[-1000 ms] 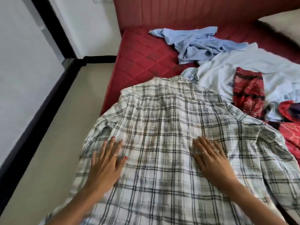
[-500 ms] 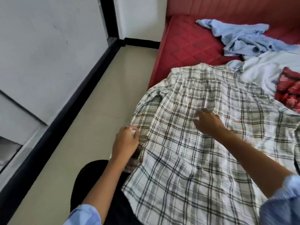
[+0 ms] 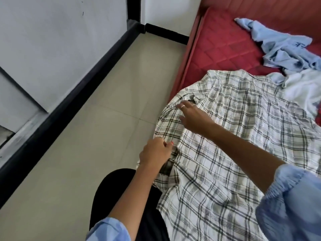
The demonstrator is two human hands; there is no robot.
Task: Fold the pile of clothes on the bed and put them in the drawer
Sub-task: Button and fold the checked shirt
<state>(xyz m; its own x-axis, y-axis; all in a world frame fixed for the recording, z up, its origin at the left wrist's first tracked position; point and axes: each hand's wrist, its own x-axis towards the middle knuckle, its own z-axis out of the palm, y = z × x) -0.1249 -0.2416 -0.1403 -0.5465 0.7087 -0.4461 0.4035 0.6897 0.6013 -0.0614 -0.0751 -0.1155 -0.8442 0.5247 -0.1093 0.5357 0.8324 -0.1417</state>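
Observation:
A white and grey plaid shirt (image 3: 243,136) lies spread back-up over the near edge of the red bed (image 3: 222,42). Its left sleeve hangs over the bed's side. My left hand (image 3: 156,152) pinches the edge of that sleeve low at the bed's side. My right hand (image 3: 192,115) reaches across to the sleeve's shoulder area, fingers extended and touching the cloth. A crumpled light blue garment (image 3: 281,47) and a white garment (image 3: 302,86) lie further back on the mattress. No drawer is in view.
Beige floor tiles (image 3: 97,136) run along the bed's left side. A white wall with a black skirting (image 3: 73,94) borders the floor on the left. My dark trouser leg (image 3: 119,192) stands close against the bed.
The view swung left toward the floor. My left hand moved from pressing the shirt's back to pinching the hanging sleeve. My right hand moved left onto the sleeve's shoulder.

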